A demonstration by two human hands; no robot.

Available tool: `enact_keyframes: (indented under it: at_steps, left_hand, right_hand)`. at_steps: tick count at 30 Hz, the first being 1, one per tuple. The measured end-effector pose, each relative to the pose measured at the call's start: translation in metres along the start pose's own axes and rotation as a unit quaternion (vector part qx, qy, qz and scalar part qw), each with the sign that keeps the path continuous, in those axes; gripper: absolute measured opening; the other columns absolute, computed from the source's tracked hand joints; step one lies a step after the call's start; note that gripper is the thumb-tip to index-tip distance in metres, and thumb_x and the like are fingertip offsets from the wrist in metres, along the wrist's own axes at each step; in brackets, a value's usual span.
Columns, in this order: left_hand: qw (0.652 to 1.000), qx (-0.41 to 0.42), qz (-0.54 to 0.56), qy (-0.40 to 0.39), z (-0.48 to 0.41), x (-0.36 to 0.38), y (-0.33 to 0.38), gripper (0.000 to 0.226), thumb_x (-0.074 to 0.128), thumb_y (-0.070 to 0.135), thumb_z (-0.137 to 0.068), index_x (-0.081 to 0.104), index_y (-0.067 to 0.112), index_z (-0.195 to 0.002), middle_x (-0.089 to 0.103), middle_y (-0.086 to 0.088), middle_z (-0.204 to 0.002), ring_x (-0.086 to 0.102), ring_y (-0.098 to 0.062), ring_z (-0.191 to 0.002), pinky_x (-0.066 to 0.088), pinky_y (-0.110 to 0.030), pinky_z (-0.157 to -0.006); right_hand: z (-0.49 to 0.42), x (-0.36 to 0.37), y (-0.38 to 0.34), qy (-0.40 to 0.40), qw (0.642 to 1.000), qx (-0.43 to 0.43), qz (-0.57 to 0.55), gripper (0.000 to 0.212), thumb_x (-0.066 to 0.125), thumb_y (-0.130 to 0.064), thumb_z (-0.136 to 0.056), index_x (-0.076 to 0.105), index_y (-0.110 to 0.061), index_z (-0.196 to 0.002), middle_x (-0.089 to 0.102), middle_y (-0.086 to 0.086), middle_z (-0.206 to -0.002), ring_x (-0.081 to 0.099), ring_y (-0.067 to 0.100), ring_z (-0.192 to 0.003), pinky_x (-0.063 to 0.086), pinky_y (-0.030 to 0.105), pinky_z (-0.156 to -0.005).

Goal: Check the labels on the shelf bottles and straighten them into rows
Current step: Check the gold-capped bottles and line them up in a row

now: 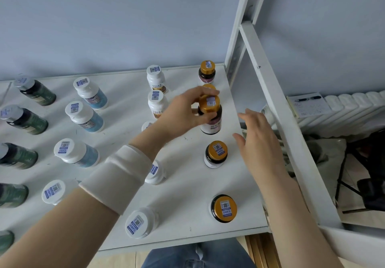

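My left hand (185, 111) grips the gold cap of a dark brown bottle (211, 119) in the right-hand column of the white shelf (187, 194). The bottle looks lifted slightly off the shelf. My right hand (256, 138) hovers open just right of it, at the shelf's right edge, touching nothing. More gold-capped brown bottles stand behind (206, 73) and in front (216, 154), (224, 208). White bottles (157, 102) form the column to the left, partly hidden by my forearm.
Blue-labelled white bottles (85, 116) and dark green bottles (25, 119) fill the left columns. The white metal shelf upright (277, 105) slants close on the right. Beyond it a notepad with a pen (308, 105) lies on a radiator.
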State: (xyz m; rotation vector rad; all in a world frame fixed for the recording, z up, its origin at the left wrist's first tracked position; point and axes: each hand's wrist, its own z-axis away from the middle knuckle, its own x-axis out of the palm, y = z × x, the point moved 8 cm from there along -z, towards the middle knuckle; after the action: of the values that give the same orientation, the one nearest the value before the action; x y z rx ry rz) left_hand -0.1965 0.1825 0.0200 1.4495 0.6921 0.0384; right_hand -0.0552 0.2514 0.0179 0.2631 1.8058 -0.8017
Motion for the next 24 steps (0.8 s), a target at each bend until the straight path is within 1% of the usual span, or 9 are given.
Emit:
enact_keyframes:
  at_steps: [1, 4, 5, 9, 15, 18, 20, 22, 24]
  left_hand:
    - [0.999, 0.011, -0.042, -0.014, -0.002, 0.006, -0.002, 0.043, 0.07, 0.008, -0.08, 0.054, 0.024, -0.116, 0.057, -0.002, -0.121, 0.056, -0.014, -0.109, 0.05, -0.025, -0.093]
    - [0.991, 0.023, -0.122, -0.052, -0.009, 0.018, -0.009, 0.046, 0.072, 0.01, -0.078, 0.054, 0.019, -0.12, 0.055, -0.001, -0.123, 0.053, -0.011, -0.109, 0.045, -0.014, -0.091]
    - [0.987, 0.023, -0.143, -0.063, -0.011, 0.022, -0.012, 0.047, 0.072, 0.011, -0.079, 0.054, 0.019, -0.121, 0.055, 0.0, -0.124, 0.052, -0.011, -0.11, 0.044, -0.014, -0.092]
    - [0.976, 0.007, -0.194, -0.101, -0.019, 0.033, -0.026, 0.046, 0.07, 0.012, -0.08, 0.052, 0.019, -0.122, 0.054, -0.002, -0.127, 0.052, -0.018, -0.117, 0.043, -0.023, -0.099]
    - [0.974, 0.008, -0.201, -0.101, -0.021, 0.039, -0.039, 0.046, 0.07, 0.015, -0.081, 0.05, 0.02, -0.123, 0.054, 0.0, -0.127, 0.052, -0.016, -0.117, 0.039, -0.017, -0.095]
    - [0.97, 0.013, -0.219, -0.108, -0.023, 0.035, -0.04, 0.052, 0.069, 0.022, -0.082, 0.047, 0.023, -0.129, 0.05, 0.001, -0.133, 0.05, -0.015, -0.119, 0.042, -0.024, -0.098]
    - [0.976, 0.041, -0.204, -0.066, -0.028, 0.021, -0.031, 0.051, 0.07, 0.024, -0.082, 0.049, 0.021, -0.128, 0.053, -0.001, -0.128, 0.051, -0.013, -0.113, 0.046, -0.032, -0.097]
    - [0.976, 0.092, -0.196, 0.024, -0.037, 0.001, -0.019, 0.042, 0.069, 0.023, -0.082, 0.055, 0.016, -0.121, 0.058, -0.005, -0.118, 0.055, -0.017, -0.106, 0.05, -0.039, -0.091]
    - [0.963, 0.084, -0.239, 0.089, -0.049, -0.011, -0.018, 0.039, 0.069, 0.023, -0.082, 0.056, 0.015, -0.119, 0.056, -0.008, -0.117, 0.053, -0.022, -0.108, 0.049, -0.04, -0.09]
  right_hand:
    - [-0.003, 0.005, 0.003, -0.024, 0.999, 0.01, 0.022, 0.046, 0.066, -0.009, -0.082, 0.05, 0.0, -0.124, 0.051, 0.022, -0.13, 0.053, 0.037, -0.118, 0.05, 0.041, -0.087]
    - [-0.01, 0.021, 0.009, -0.076, 0.994, 0.016, 0.075, 0.051, 0.058, -0.016, -0.089, 0.039, -0.008, -0.136, 0.041, 0.015, -0.142, 0.037, 0.031, -0.133, 0.041, 0.039, -0.1]
    - [-0.012, 0.024, 0.01, -0.089, 0.992, 0.016, 0.087, 0.053, 0.057, -0.017, -0.09, 0.036, -0.009, -0.138, 0.039, 0.014, -0.144, 0.034, 0.03, -0.135, 0.038, 0.038, -0.102]
    - [-0.017, 0.035, 0.014, -0.132, 0.985, 0.025, 0.113, 0.056, 0.054, -0.02, -0.091, 0.03, -0.014, -0.141, 0.034, 0.009, -0.148, 0.025, 0.028, -0.14, 0.033, 0.039, -0.105]
    - [-0.028, 0.038, 0.016, -0.143, 0.982, 0.034, 0.118, 0.052, 0.053, -0.021, -0.092, 0.032, -0.016, -0.14, 0.035, 0.007, -0.148, 0.021, 0.026, -0.141, 0.029, 0.041, -0.107]
    - [-0.032, 0.039, 0.018, -0.147, 0.982, 0.043, 0.112, 0.052, 0.054, -0.02, -0.092, 0.033, -0.016, -0.139, 0.035, 0.006, -0.148, 0.02, 0.026, -0.142, 0.028, 0.041, -0.108]
    - [-0.035, 0.039, 0.019, -0.147, 0.982, 0.051, 0.103, 0.051, 0.053, -0.019, -0.092, 0.034, -0.015, -0.139, 0.035, 0.007, -0.147, 0.02, 0.026, -0.142, 0.027, 0.041, -0.108]
    - [-0.038, 0.038, 0.019, -0.153, 0.981, 0.056, 0.104, 0.05, 0.052, -0.02, -0.093, 0.033, -0.016, -0.139, 0.034, 0.006, -0.147, 0.019, 0.025, -0.142, 0.027, 0.039, -0.109]
    - [-0.042, 0.038, 0.018, -0.157, 0.98, 0.058, 0.105, 0.05, 0.051, -0.022, -0.093, 0.033, -0.017, -0.14, 0.033, 0.004, -0.148, 0.018, 0.023, -0.143, 0.026, 0.038, -0.109]
